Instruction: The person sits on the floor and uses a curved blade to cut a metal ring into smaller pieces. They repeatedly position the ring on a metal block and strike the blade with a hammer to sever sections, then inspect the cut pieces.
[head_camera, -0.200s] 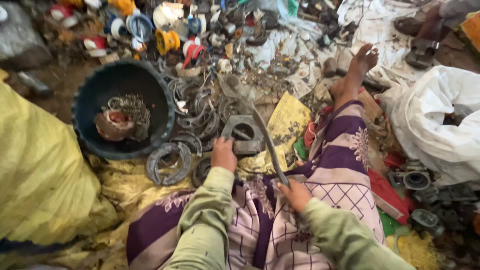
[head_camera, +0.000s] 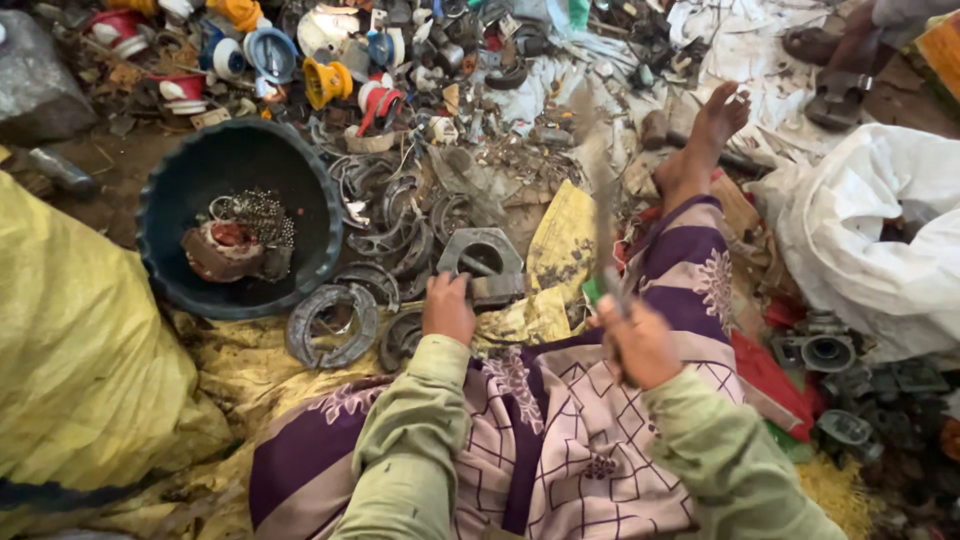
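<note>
The right hand, fingers clamped on a long blurred metal tool, has swung it up toward 12 o'clock; the left hand still grips the grey hexagonal metal casting.

Yellow sack left; white sack right.

A: What colours stood out?
B: The sleeves were pale olive green, and the cloth over the lap was purple and pale pink with a lattice and flower pattern.
A: And nearby?
B: A dark blue-black tub, a yellow sack, white cloth, grey rusty metal rings
</note>
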